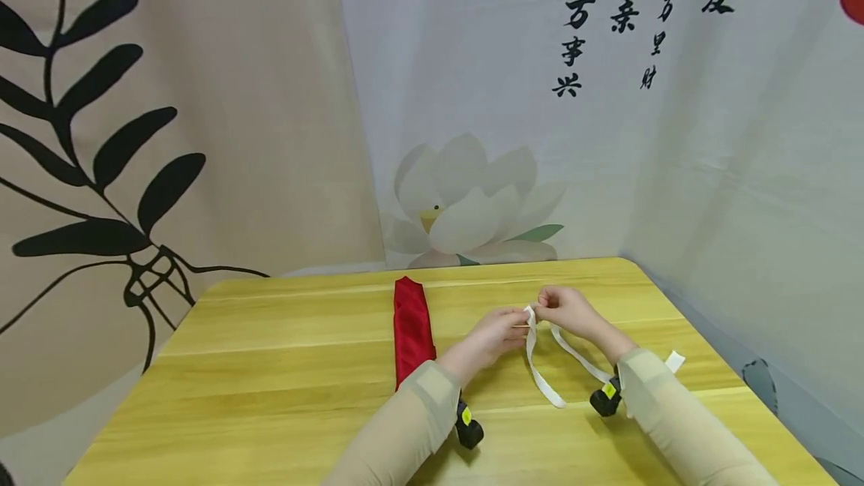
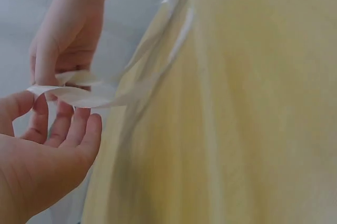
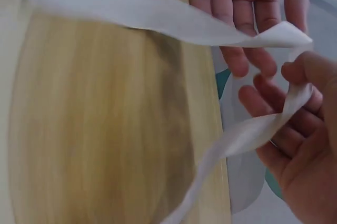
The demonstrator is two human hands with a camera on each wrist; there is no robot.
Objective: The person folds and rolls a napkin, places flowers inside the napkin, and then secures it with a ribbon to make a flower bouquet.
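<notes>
A narrow white ribbon (image 1: 542,381) is held up over the far right part of the wooden table, its two lengths trailing down toward the tabletop. My left hand (image 1: 496,332) pinches it between thumb and forefinger, while the other fingers stay loosely bent below, as the left wrist view shows on the ribbon (image 2: 79,97). Close beside it, my right hand (image 1: 570,311) pinches the same ribbon with its thumb against the fingers. In the right wrist view the ribbon (image 3: 253,134) folds over near the right thumb, and one length passes in front of the left hand (image 3: 237,3).
A folded red satin cloth (image 1: 413,328) lies left of my left forearm, which partly covers its near end. Black devices with yellow marks (image 1: 470,426) sit at both wrists. Behind the table's far edge hangs a printed curtain (image 1: 472,96).
</notes>
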